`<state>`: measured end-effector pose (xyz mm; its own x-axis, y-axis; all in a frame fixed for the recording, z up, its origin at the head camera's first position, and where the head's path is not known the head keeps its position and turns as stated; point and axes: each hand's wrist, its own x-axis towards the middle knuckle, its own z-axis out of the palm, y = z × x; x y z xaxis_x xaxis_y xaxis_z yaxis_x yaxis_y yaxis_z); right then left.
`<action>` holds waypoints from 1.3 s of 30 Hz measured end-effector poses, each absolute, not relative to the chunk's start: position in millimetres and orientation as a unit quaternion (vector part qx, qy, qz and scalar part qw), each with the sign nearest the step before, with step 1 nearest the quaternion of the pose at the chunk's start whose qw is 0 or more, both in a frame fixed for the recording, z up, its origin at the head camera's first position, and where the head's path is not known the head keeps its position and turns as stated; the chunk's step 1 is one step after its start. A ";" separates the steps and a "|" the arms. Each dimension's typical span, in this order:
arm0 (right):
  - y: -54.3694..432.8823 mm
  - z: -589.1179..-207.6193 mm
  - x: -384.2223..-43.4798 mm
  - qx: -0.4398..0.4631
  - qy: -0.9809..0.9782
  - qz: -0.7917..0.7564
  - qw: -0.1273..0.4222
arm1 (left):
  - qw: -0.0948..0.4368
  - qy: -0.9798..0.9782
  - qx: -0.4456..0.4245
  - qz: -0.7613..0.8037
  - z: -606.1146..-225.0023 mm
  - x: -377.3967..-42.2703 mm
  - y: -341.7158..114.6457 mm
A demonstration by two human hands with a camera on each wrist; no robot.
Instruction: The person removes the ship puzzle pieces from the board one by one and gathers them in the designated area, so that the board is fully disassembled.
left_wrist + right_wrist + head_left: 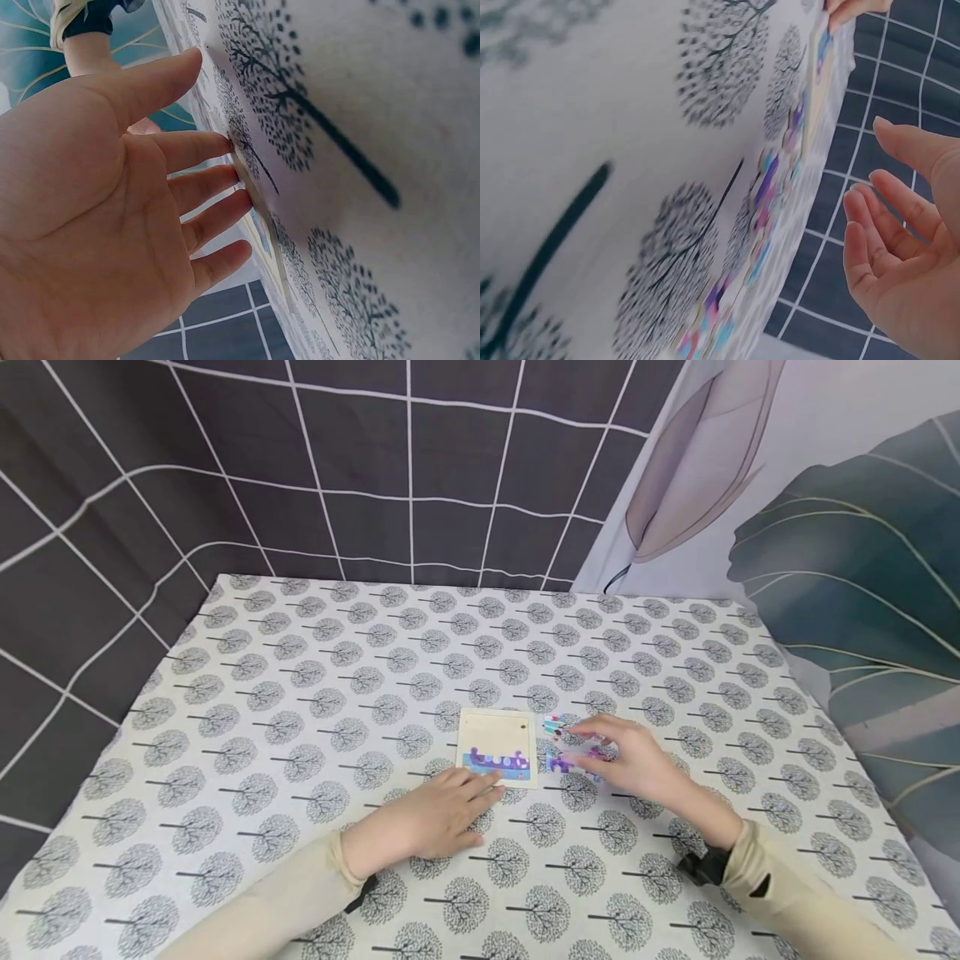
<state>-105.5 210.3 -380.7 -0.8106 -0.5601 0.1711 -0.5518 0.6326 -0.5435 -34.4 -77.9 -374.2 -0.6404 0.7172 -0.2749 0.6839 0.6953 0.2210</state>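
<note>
A cream puzzle tray (pixel 495 732) lies on the table in the head view. Joined purple and blue jigsaw pieces (pixel 480 765) fill its near part, while the far part shows bare board. My left hand (pixel 442 814) rests its fingertips on the tray's near edge, fingers straight; the left wrist view shows them against the tray's rim (pixel 271 236). Right of the tray, my right hand (pixel 636 762) is over loose jigsaw pieces (pixel 553 727), partly hiding them. In the right wrist view that hand (pixel 911 247) has loosely bent fingers with nothing between them, apart from the colourful pieces (pixel 765 187).
A white cloth with grey tree prints (pixel 315 852) covers the table. Behind it hangs a dark curtain with a white grid (pixel 360 452). A pale curtain with large leaf prints (pixel 862 560) stands at the right.
</note>
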 end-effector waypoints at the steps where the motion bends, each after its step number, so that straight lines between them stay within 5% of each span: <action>1: 207.6 -380.9 -105.7 -0.309 0.903 -0.300 0.010 | 0.173 0.904 0.388 0.046 -374.3 -34.4 -77.8; 39: 113.1 -378.6 -136.9 -0.405 0.850 -0.289 0.172 | 0.178 0.912 0.370 0.020 -369.8 -33.8 -68.9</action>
